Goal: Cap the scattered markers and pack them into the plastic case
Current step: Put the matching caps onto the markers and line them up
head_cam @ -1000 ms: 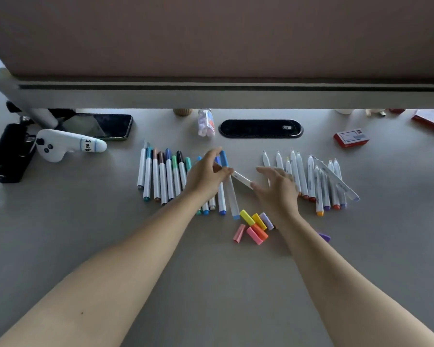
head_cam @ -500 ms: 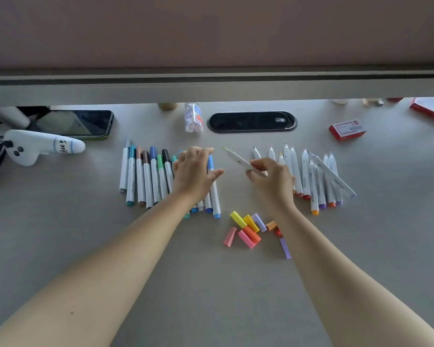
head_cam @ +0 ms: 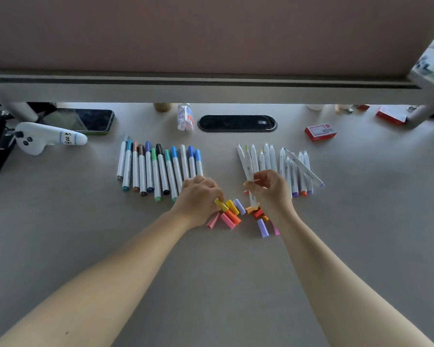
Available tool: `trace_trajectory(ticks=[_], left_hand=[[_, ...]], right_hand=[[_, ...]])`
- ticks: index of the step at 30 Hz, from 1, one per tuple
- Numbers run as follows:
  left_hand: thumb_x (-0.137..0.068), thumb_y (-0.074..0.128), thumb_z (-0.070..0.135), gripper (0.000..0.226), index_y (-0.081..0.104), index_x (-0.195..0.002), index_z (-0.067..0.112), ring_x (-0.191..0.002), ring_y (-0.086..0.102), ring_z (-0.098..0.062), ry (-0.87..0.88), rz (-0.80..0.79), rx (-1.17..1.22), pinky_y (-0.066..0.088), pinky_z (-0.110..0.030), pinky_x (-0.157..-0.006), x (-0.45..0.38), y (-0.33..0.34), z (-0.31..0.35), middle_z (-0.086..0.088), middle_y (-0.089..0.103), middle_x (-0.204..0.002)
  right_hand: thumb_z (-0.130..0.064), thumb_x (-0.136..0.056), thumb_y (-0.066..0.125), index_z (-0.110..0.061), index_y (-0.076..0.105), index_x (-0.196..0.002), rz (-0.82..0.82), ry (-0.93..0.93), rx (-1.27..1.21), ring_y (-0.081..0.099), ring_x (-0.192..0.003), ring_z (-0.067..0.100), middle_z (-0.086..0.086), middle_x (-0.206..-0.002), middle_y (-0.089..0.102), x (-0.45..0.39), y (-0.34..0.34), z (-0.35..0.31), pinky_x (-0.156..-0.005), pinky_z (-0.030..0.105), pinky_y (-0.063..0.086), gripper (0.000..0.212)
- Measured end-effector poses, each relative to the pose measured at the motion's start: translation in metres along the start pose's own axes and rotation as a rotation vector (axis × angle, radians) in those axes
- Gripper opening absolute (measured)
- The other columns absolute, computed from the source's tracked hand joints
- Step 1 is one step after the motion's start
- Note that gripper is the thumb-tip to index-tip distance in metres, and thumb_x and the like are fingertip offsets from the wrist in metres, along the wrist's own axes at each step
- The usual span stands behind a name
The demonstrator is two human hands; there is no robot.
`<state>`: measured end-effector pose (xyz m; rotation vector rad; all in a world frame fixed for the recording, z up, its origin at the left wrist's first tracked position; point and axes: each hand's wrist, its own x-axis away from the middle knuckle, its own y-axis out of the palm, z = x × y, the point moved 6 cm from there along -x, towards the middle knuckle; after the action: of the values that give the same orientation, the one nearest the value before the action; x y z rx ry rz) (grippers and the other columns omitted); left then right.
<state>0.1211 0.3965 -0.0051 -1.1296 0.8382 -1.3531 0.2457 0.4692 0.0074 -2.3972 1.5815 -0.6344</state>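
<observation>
You have an uncapped white marker (head_cam: 247, 171) pinched in your right hand (head_cam: 269, 191), its fine tip pointing away from you and its lower end down among the loose caps (head_cam: 232, 214) on the table (head_cam: 60, 234), while your left hand (head_cam: 198, 196) is curled over the near end of the capped row and its fingertips close on a yellow cap (head_cam: 220, 204). To do this step well, check the colour at the marker's tip before you commit: it looks yellowish green from here, though it is too small to be sure, so match the cap by eye. Lift the cap clear of the pink and orange ones touching it so you don't scatter the pile, turn its open end toward the marker, and bring the two together in line, not at an angle, pressing until it seats. Then lay the marker with the capped markers (head_cam: 161, 169) on the left, apart from the uncapped markers (head_cam: 286, 166) lying just beyond your right hand. Both forearms reach forward and converge at the cap pile, wrists low near the table, the right hand raised a little with its fingers bunched round the barrel. The plastic case is not in view, so packing will have to wait.
</observation>
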Motion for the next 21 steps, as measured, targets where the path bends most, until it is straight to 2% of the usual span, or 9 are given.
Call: trace_trajectory(ticks=[2,4,7,9,11,14,16,19,21], left_hand=[[-0.089,0.051,0.037,0.028,0.062,-0.108,0.019,-0.115,0.043,-0.017,-0.016,0.033,-0.019,0.029,-0.031,-0.096,0.000,0.000,0.003,0.002,0.056,-0.119],[-0.088,0.053,0.038,0.029,0.063,-0.103,0.015,-0.111,0.046,-0.019,-0.052,0.067,0.022,0.030,-0.031,-0.093,0.002,-0.003,0.003,0.000,0.059,-0.114],[-0.087,0.057,0.031,0.026,0.062,-0.101,0.009,-0.105,0.052,-0.022,-0.125,0.161,0.203,0.031,-0.032,-0.093,0.008,-0.015,0.003,-0.005,0.064,-0.107],[-0.086,0.060,0.027,0.025,0.060,-0.101,0.007,-0.099,0.056,-0.021,-0.182,0.240,0.398,0.037,-0.032,-0.092,0.015,-0.025,0.000,-0.005,0.065,-0.100],[-0.087,0.059,0.024,0.026,0.057,-0.110,0.012,-0.089,0.056,-0.017,-0.226,0.276,0.576,0.040,-0.029,-0.085,0.021,-0.033,-0.002,0.001,0.060,-0.088],[-0.090,0.054,0.018,0.028,0.058,-0.118,0.022,-0.078,0.050,-0.013,-0.278,0.298,0.746,0.039,-0.020,-0.070,0.025,-0.039,-0.006,0.009,0.051,-0.075],[-0.089,0.054,0.014,0.024,0.061,-0.111,0.021,-0.077,0.050,-0.013,-0.343,0.325,0.827,0.039,-0.019,-0.067,0.028,-0.040,-0.013,0.010,0.050,-0.074],[-0.085,0.058,0.008,0.011,0.057,-0.088,0.019,-0.081,0.056,-0.021,-0.505,0.435,1.012,0.044,-0.027,-0.071,0.034,-0.041,-0.026,-0.004,0.056,-0.085],[-0.085,0.060,0.006,0.020,0.049,-0.075,0.020,-0.073,0.057,-0.020,-0.577,0.508,1.171,0.046,-0.021,-0.064,0.038,-0.040,-0.032,-0.008,0.057,-0.086]], right_hand=[[-0.008,-0.084,0.062,-0.014,0.052,-0.089,-0.008,0.017,-0.034,0.063,-0.074,0.020,-0.004,-0.075,0.059,0.006,-0.002,0.003,-0.078,0.036,0.052,0.013],[-0.006,-0.084,0.062,-0.017,0.051,-0.084,-0.010,0.023,-0.051,0.062,-0.068,0.018,-0.001,-0.077,0.060,0.011,-0.004,0.004,-0.075,0.038,0.053,0.015],[-0.007,-0.083,0.063,-0.016,0.051,-0.085,0.004,0.003,-0.026,0.059,-0.067,0.016,0.000,-0.078,0.059,0.017,-0.007,0.003,-0.066,0.027,0.049,0.016],[-0.008,-0.082,0.063,-0.017,0.052,-0.088,0.008,-0.002,-0.008,0.057,-0.072,0.018,-0.005,-0.074,0.056,0.021,-0.007,0.001,-0.067,0.027,0.047,0.015],[-0.009,-0.082,0.063,-0.017,0.056,-0.093,-0.006,-0.010,-0.010,0.054,-0.072,0.017,-0.008,-0.072,0.054,0.026,-0.005,-0.003,-0.069,0.029,0.046,0.015],[-0.010,-0.082,0.062,-0.018,0.063,-0.102,-0.038,-0.052,0.016,0.050,-0.064,0.009,-0.011,-0.071,0.054,0.034,-0.002,-0.012,-0.068,0.025,0.044,0.021],[-0.010,-0.082,0.061,-0.018,0.064,-0.104,-0.058,-0.088,0.049,0.049,-0.062,0.006,-0.013,-0.071,0.055,0.039,-0.001,-0.018,-0.065,0.023,0.043,0.023],[-0.010,-0.083,0.061,-0.020,0.065,-0.104,-0.089,-0.112,0.099,0.050,-0.060,0.005,-0.013,-0.071,0.054,0.045,-0.001,-0.023,-0.057,0.020,0.041,0.023],[-0.007,-0.082,0.061,-0.018,0.066,-0.103,-0.108,-0.119,0.107,0.049,-0.058,0.005,-0.011,-0.068,0.054,0.050,0.000,-0.023,-0.055,0.019,0.040,0.024]])
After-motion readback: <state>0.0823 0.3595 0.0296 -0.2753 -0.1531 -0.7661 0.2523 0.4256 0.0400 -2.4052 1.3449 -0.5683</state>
